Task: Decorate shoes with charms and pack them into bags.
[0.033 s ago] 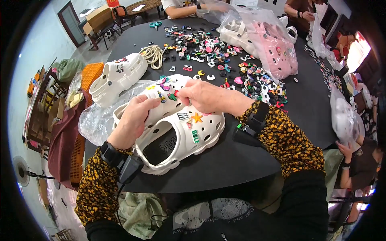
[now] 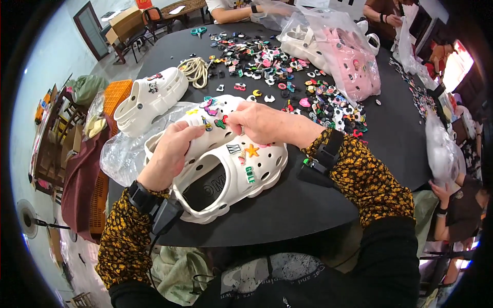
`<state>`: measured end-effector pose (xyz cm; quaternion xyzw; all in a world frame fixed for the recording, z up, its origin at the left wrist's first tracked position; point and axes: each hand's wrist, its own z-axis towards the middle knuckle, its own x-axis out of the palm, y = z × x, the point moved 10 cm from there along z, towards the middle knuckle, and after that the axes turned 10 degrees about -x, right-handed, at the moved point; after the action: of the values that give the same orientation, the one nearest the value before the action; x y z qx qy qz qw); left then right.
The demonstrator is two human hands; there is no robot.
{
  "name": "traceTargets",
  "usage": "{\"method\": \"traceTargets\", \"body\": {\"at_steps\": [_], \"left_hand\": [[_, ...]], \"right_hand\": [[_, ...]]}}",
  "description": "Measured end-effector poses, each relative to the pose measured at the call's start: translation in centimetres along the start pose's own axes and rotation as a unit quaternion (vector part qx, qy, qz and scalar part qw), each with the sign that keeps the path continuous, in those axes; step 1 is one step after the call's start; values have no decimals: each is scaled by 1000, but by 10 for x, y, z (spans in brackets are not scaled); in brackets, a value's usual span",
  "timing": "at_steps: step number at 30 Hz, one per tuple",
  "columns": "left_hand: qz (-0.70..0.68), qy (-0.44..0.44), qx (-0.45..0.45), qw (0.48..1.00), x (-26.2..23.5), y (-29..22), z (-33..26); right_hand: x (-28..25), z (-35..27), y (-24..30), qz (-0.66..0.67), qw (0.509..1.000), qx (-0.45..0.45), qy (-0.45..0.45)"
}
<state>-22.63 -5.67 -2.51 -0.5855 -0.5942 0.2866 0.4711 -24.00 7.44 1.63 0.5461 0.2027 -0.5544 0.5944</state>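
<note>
My left hand point(image 2: 169, 152) grips the side of a white clog point(image 2: 217, 135), its thumb pressed on the upper. Small colourful shoe charms, among them a purple one point(image 2: 209, 108), dot that clog's top. My right hand point(image 2: 257, 122) is closed in a pinch over the same clog's toe, at a small red charm point(image 2: 225, 118) that the fingers partly hide. In front lies a second white clog point(image 2: 208, 212), touching the first, with its opening toward me. An orange starfish charm point(image 2: 251, 150) and several others sit on its toe.
Another white clog point(image 2: 149, 111) stands at left beside clear plastic point(image 2: 120, 159) and a coil of cream cord point(image 2: 194, 72). Loose charms point(image 2: 262, 57) are heaped across the black table point(image 2: 328, 215). Bagged pink clogs point(image 2: 354, 77) lie at far right. Co-workers handle bags around the table.
At the right edge, a co-worker's plastic bag has shifted slightly. My hands and the clogs stay in place.
</note>
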Motion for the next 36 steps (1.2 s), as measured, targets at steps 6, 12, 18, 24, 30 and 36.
{"method": "traceTargets", "body": {"at_steps": [6, 12, 18, 24, 30, 36], "left_hand": [[38, -2, 13, 999, 1, -5, -3], [58, -32, 8, 998, -4, -5, -1], [147, -110, -25, 983, -26, 0, -6], [542, -103, 140, 822, 9, -50, -53], [503, -277, 331, 749, 7, -80, -145], [462, -343, 397, 715, -18, -52, -206]], "right_hand": [[5, 6, -5, 18, 1000, -4, -15], [-1, 4, -1, -9, 999, 40, 18], [-47, -19, -13, 130, 978, 79, -142], [-74, -45, -24, 87, 966, 74, -231], [-61, -20, 30, -46, 989, 35, -139], [-18, 26, 112, -131, 981, -137, -38]]}}
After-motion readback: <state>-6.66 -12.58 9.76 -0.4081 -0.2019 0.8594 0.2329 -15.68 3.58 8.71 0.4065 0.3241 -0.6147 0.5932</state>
